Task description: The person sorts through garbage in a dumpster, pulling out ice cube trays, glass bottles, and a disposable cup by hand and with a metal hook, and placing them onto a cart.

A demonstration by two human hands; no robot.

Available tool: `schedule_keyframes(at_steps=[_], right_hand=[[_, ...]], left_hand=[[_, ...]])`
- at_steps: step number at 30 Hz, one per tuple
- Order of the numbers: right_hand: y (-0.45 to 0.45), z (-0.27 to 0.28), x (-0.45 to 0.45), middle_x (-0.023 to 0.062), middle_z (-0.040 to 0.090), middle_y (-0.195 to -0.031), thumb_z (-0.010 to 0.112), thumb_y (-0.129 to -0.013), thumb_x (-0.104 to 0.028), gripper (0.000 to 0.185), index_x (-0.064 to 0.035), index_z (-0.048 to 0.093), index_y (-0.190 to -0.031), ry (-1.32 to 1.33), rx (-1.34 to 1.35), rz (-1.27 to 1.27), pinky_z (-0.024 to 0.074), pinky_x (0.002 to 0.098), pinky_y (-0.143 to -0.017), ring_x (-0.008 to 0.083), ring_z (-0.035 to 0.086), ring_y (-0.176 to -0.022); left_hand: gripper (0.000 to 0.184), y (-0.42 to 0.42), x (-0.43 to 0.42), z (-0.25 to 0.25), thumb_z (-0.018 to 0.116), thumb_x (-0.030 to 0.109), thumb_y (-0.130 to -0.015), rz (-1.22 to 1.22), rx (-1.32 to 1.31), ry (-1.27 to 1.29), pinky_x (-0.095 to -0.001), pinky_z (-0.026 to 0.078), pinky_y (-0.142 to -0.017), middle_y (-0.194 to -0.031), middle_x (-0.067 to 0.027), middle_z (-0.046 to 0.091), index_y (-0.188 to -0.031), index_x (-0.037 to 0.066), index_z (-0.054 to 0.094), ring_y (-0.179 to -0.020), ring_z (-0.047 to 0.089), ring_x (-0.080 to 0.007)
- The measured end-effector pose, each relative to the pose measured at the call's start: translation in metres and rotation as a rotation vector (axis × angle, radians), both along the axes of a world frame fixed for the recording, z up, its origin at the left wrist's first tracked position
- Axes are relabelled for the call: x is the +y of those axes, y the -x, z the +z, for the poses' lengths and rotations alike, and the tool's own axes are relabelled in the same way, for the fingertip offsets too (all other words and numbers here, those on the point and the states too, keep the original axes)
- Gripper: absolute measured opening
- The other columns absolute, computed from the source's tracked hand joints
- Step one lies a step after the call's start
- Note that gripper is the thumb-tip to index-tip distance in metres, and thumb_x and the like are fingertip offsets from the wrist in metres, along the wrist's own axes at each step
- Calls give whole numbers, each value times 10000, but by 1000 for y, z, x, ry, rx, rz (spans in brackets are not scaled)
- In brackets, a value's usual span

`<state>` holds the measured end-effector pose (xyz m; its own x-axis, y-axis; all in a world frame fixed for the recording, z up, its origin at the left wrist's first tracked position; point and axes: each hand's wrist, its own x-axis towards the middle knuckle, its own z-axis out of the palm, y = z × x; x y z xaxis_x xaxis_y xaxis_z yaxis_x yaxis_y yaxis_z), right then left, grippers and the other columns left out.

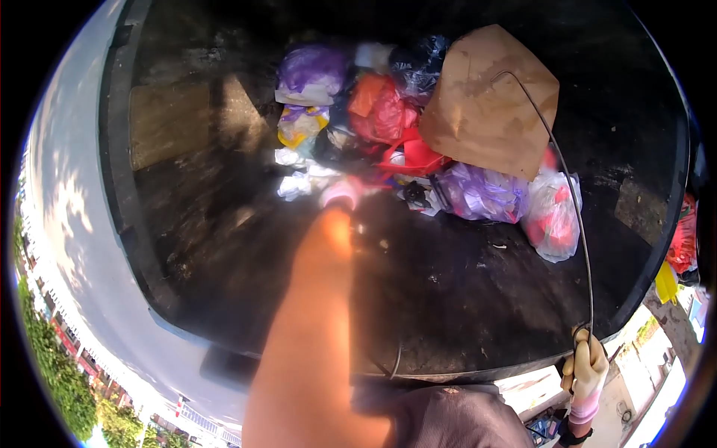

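Observation:
My left hand [341, 193], in a pale glove with a pink cuff, reaches into a large dark container [373, 306]. It is blurred, and its fingers do not show. Crumpled white papers [295, 185] lie beside it, and a red bag [412, 155] is just to its right. My right hand [586, 367], in a cream glove, closes round the lower end of a long metal hook [588, 261] near the container's front right edge. The rod's curved tip rests over or against a brown cardboard sheet [478, 97]; whether they touch I cannot tell.
Behind my left hand are a purple bag [310, 71] and a red-orange bag [385, 108]. At the right lie another purple bag [485, 196] and a clear bag with red contents [554, 220]. A red bag [683, 237] shows outside the container's right wall.

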<state>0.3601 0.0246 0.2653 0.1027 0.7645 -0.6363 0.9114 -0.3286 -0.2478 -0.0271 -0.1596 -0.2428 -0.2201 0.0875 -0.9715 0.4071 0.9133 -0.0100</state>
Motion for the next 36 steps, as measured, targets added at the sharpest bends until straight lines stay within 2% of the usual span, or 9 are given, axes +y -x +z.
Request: schedule_keyframes(at_steps=[1, 5, 9, 18, 24, 28, 30, 33, 36], right_hand=[[-7, -1, 0, 20, 554, -590, 549, -1077, -115, 232, 3, 720, -1181, -24, 2, 113, 311, 236, -388, 70, 420, -376], [8, -6, 6, 24, 577, -601, 550, -1087, -97, 226, 20, 722, -1176, -51, -21, 90, 331, 223, -387, 64, 435, -382], [-13, -16, 13, 22, 589, -607, 544, -1094, -79, 234, 37, 720, -1197, -84, -61, 236, 354, 216, -394, 59, 450, -391], [0, 4, 18, 49, 575, -558, 511, -1086, -106, 266, 32, 693, -1222, 52, -56, -166, 349, 234, -365, 96, 452, -357], [-21, 12, 13, 50, 570, -589, 507, -1107, -130, 278, 32, 676, -1257, -34, 27, -270, 359, 239, -361, 100, 454, -370], [-13, 8, 5, 31, 551, -594, 532, -1115, -158, 287, 35, 674, -1273, -95, 18, -335, 339, 250, -370, 93, 433, -378], [-23, 11, 1, 22, 541, -594, 536, -1118, -175, 304, 39, 671, -1287, -104, 82, -344, 320, 248, -375, 86, 420, -381], [-31, 18, -2, 3, 521, -593, 544, -1124, -205, 332, 46, 665, -1306, -109, 144, -383, 295, 244, -380, 72, 399, -385], [-44, 22, -4, -22, 504, -593, 578, -1121, -214, 305, 12, 690, -1293, -139, 182, -439, 268, 241, -373, 60, 374, -380]], left_hand=[[479, -14, -29, -52, 513, 325, -1035, 50, 140, -154, -551, 493, -1149, -1547, -148, 615, -1439, 138, 690, -1409, 601, -392], [455, 2, 2, 27, 555, 331, -1004, 89, 152, -55, -520, 519, -1126, -1506, -150, 650, -1370, 132, 737, -1375, 630, -378], [518, -2, -10, -21, 692, 342, -983, 23, 163, -29, -517, 580, -1036, -1429, -171, 694, -1463, 159, 634, -1312, 681, -373], [266, -21, -23, -61, 688, 285, -990, -151, 475, -118, -468, 634, -865, -1109, -151, 817, -1132, 114, 834, -1064, 792, -339], [357, -22, -44, -121, 665, 346, -998, -193, 465, -99, -501, 574, -992, -1223, -159, 789, -1227, 106, 796, -1168, 749, -346], [527, -1, -28, -100, 696, 513, -952, -350, 417, -111, -492, 521, -1069, -1258, -185, 771, -1255, 91, 785, -1238, 711, -344], [536, 19, -23, -82, 702, 519, -945, -213, 293, -171, -469, 532, -1049, -1280, -190, 762, -1259, 93, 786, -1251, 704, -331], [455, 45, -2, -75, 761, 464, -927, -386, 90, -258, -415, 594, -755, -988, -160, 794, -1110, 49, 793, -876, 766, -294], [287, 65, 6, -55, 753, 371, -979, -192, -134, -403, -385, 460, -517, -726, -87, 690, -967, 85, 760, -560, 605, -214]])
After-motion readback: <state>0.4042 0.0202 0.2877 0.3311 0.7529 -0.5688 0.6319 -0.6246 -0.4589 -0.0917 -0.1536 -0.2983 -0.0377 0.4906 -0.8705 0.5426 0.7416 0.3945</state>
